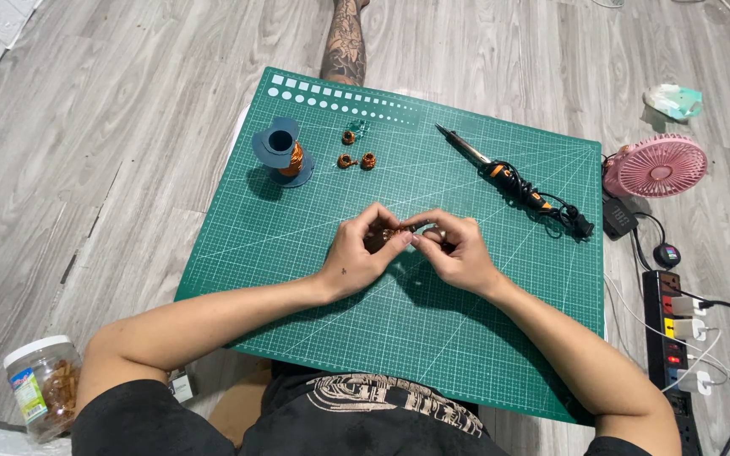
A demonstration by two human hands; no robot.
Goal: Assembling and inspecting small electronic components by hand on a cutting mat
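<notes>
Room lay open on most of the green cutting mat, which sat on the grey wood-look floor. Its near half was bare apart from the person's forearms, and its left edge had free floor beside it. The right edge was crowded: a pink fan and a black power strip with plugs and cables lay just beside it. A soldering iron with a coiled cord rested on the mat's far right part, well apart from the hands. Toward the far left stood a blue spool of copper wire, and near it lay 3 small copper coils. A clear jar stood on the floor by the person's left elbow. A tattooed leg reached the mat's far edge.

Both hands met over the middle of the mat. The left hand and the right hand had their fingers pinched together on a small copper-wound coil, held between them just above the mat. Each grip was closed on it, the fingertips of both hands almost touching. Only a sliver of the coil showed, orange-brown and dark in the centre; the rest was hidden by fingers, so its exact shape could not be told.
</notes>
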